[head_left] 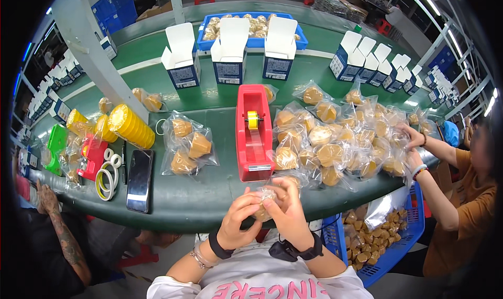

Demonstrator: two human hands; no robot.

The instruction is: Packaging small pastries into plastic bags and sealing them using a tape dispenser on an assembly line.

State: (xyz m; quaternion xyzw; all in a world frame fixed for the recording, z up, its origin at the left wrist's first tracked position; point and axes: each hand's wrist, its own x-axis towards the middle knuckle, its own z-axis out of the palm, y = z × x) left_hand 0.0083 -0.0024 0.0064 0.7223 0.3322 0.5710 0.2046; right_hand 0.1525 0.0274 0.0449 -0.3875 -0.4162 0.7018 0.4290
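Between my two hands, just past the table's near edge, is a tan, block-like piece in a clear plastic bag (263, 210). My left hand (240, 215) curls round its left side. The fingers of my right hand (287, 207) close on its right side and on the gathered plastic on top. Straight ahead of my hands stands a red tape dispenser (244, 160) with a yellow-cored roll of tape (252, 120). Right of it lies a heap of similar bagged tan pieces (335, 136). Several more bagged pieces (199, 144) lie left of the dispenser.
Open blue-and-white boxes (229, 71) stand on the green conveyor, before a blue tray (300, 42). At left are a phone (139, 181), tape rolls (107, 183) and stacked yellow rolls (131, 126). A blue basket (416, 223) of tan pieces is below right. A co-worker's hands (414, 142) touch the heap.
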